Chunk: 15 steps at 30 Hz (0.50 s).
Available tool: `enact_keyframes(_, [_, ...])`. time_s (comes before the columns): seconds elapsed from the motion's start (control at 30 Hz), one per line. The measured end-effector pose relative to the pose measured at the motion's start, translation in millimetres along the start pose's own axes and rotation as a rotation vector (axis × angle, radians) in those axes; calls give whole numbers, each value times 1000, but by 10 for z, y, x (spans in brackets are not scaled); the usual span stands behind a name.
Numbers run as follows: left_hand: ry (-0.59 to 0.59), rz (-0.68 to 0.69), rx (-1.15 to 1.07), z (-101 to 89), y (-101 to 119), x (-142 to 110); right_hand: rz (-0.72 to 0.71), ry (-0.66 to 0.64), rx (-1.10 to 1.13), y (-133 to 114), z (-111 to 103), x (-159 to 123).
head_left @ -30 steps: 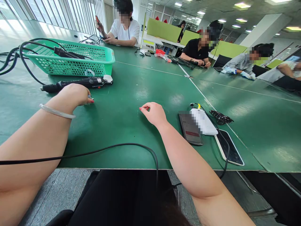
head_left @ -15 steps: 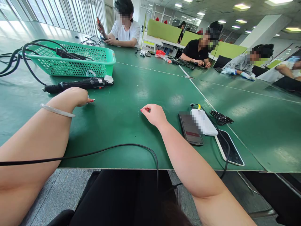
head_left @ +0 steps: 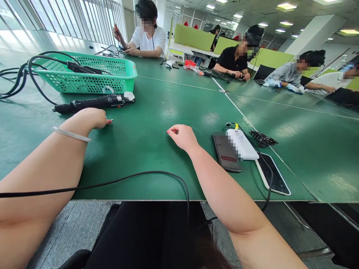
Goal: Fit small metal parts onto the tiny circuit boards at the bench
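My left hand (head_left: 95,117), with a pale bangle (head_left: 72,133) at its wrist, is closed, its fingers curled over the green table (head_left: 146,157). At its fingertips shows a small shiny bit (head_left: 111,120), too small to name. Just beyond that hand lies a black electric screwdriver (head_left: 95,102) with a whitish end piece, not held. My right hand (head_left: 184,136) rests low over the table's middle with thumb and fingertips pinched together. Whatever may be in that pinch is too small or hidden to make out.
A green plastic basket (head_left: 92,84) with black cables and a black tool stands behind the screwdriver. To the right lie a dark phone (head_left: 227,155), a white box-like device (head_left: 245,147), a white-edged phone (head_left: 273,175) and a black clip-like object (head_left: 263,139). A black cable (head_left: 123,178) crosses the front; several people sit beyond.
The view has shifted slightly. My left hand sits a touch further right and lower in the picture, still curled; my right hand keeps its pinch in almost the same place.
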State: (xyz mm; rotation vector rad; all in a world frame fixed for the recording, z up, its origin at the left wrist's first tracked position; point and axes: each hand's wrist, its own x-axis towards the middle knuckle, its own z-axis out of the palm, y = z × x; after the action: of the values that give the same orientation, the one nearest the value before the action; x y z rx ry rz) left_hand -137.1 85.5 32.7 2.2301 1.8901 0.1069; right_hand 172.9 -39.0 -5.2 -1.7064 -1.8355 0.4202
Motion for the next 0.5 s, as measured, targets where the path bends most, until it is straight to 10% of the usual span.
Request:
enact_keyframes(0.13, [-124, -201, 258, -21, 158, -59, 27, -13, 8, -9, -13, -2])
enact_keyframes(0.5, [-169, -225, 334, -41, 206, -65, 23, -19, 15, 6, -19, 3])
